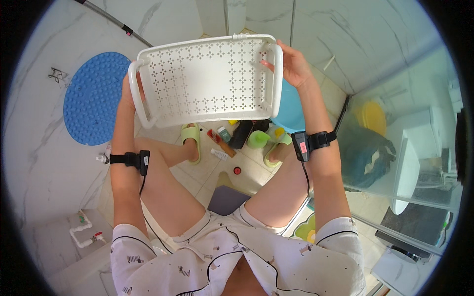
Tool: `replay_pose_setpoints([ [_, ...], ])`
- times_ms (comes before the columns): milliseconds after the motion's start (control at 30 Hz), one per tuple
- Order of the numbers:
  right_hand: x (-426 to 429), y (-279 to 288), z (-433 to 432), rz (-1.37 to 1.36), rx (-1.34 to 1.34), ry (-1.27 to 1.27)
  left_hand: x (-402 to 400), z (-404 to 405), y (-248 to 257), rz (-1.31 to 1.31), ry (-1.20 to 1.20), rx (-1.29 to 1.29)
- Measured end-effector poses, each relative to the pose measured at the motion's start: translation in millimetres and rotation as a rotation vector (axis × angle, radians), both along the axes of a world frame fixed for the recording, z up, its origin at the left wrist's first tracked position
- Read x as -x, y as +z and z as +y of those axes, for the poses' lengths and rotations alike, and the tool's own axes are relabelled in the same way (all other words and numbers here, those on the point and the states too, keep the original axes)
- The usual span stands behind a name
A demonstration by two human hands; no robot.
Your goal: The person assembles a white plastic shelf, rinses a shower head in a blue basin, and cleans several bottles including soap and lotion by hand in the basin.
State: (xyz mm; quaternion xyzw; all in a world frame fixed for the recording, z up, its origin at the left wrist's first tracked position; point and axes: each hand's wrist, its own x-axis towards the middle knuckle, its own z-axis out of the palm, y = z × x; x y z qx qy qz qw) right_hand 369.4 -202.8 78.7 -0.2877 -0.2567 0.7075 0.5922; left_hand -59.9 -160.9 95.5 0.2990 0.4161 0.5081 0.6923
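Note:
A white plastic basket (207, 79) with flower-shaped perforations is held up in front of me, its inside facing me and holding nothing. My left hand (127, 92) grips its left end, partly hidden behind the white handle there. At the other end my right hand (296, 68) holds on by the right handle (277, 81), with a finger showing inside the handle. Below the basket, on the tiled floor, lie a brush with red bristles (214, 135), a small teal bottle (224, 134), a white tube (219, 154) and a green container (258, 139).
A light-blue basin (290, 111) stands behind my right forearm. A blue bumpy mat (94, 98) is against the marbled left wall. A red round cap (237, 170) lies between my slippered feet. Glass panels (400, 122) rise on the right; a dark plastic bag (366, 159) shows through them.

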Motion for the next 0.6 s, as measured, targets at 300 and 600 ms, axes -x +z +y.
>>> replay_pose_setpoints([
  [300,3.3,-21.6,0.3,0.166,0.025,-0.172,112.9,-23.7,-131.9,1.135,-0.53,-0.306],
  [600,1.9,-35.7,-23.5,0.062,-0.158,-0.201,59.5,-63.2,-107.4,0.999,-0.437,-0.415],
])
